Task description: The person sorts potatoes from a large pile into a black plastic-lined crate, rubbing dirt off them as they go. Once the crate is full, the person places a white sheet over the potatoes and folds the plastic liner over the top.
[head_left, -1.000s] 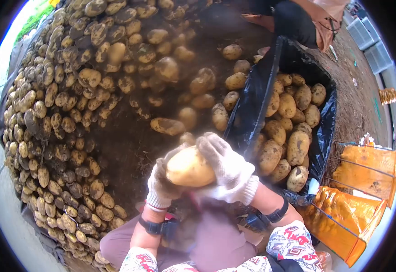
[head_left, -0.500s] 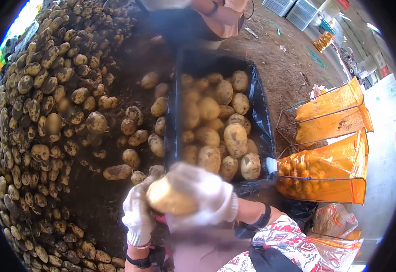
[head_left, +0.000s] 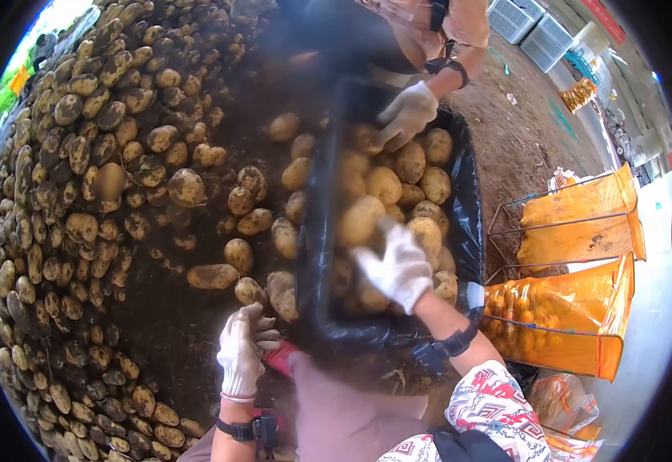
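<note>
A black-lined crate full of large potatoes lies in front of me. My right hand, in a white knit glove, is over its near part with the fingers spread. At those fingertips rests a big pale potato, on top of the others; the hand is not wrapped around it. My left hand, gloved too, hangs outside the crate's near left corner. Its fingers are slightly bent and apart, with nothing in them. Closest to it are a dirt-covered potato and a smaller potato on the soil.
A large heap of soil-covered potatoes fills the left side. Across the crate, another person's gloved hand reaches onto the potatoes. Orange sacks on wire frames, one plain sack and one filled sack, stand at right. Grey crates lie farther back.
My right hand has carried the big potato from beside my left hand up into the crate and spread its fingers. My left hand no longer touches it. The other person's hand has come in.
</note>
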`<state>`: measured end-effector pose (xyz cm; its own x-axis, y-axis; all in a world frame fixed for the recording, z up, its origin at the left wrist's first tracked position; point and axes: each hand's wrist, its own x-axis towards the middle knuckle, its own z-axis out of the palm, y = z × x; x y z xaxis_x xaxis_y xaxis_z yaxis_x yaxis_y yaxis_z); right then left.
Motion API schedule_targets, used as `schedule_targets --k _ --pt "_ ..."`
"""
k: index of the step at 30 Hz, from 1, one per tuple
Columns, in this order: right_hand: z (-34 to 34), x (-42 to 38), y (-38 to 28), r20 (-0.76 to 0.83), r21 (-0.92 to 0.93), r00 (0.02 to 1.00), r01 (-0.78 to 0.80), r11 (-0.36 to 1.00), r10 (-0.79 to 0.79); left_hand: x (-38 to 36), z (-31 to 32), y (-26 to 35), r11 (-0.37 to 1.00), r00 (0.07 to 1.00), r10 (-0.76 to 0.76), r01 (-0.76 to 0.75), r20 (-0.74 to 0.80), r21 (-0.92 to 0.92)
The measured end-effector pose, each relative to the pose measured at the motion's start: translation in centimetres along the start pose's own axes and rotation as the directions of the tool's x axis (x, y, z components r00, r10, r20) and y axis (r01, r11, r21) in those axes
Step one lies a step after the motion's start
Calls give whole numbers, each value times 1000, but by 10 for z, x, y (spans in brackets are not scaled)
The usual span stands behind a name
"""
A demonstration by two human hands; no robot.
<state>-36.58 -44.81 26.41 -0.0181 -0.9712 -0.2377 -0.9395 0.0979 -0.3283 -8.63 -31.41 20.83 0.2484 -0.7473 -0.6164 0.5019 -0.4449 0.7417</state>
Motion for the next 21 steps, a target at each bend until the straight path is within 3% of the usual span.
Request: schedule_targets --k 2,4,7,8,10,11,13,15,16,18,21 --pt "5 22 4 -151 159 988 -7 987 31 7 -11 -8 1000 1000 -13 13 -18 12" --pt "5 49 -15 -44 132 988 -141 981 148 16 -25 -15 999 999 -32 32 -44 17" --pt "33 63 -9 -264 131 963 88 987 -51 29 -36 -27 996 993 -67 72 -92 56" --pt "29 62 -3 -285 194 946 215 957 -155 34 -41 -31 994 990 -75 83 -120 67" --pt "29 63 -3 -276 142 910 356 924 -309 48 -39 -37 976 977 -143 166 -156 142" --pt "38 71 2 -317 157 893 381 911 -319 68 -53 -65 933 988 16 41 -155 357" --pt "45 74 2 -360 149 884 369 917 -298 83 -57 -87 590 942 327 -137 -81 796" --pt "44 72 1 -379 120 867 393 912 -324 76 -9 -47 449 928 249 144 -278 882" --pt "43 73 0 -381 122 867 391 912 -321 85 -7 -50 430 911 274 170 -307 887" --pt "42 75 1 -385 68 858 394 917 -340 95 4 -55 443 851 351 215 -390 870" --pt "35 61 -13 -443 -64 777 471 880 -448 126 -7 -74 598 784 277 312 -556 738"
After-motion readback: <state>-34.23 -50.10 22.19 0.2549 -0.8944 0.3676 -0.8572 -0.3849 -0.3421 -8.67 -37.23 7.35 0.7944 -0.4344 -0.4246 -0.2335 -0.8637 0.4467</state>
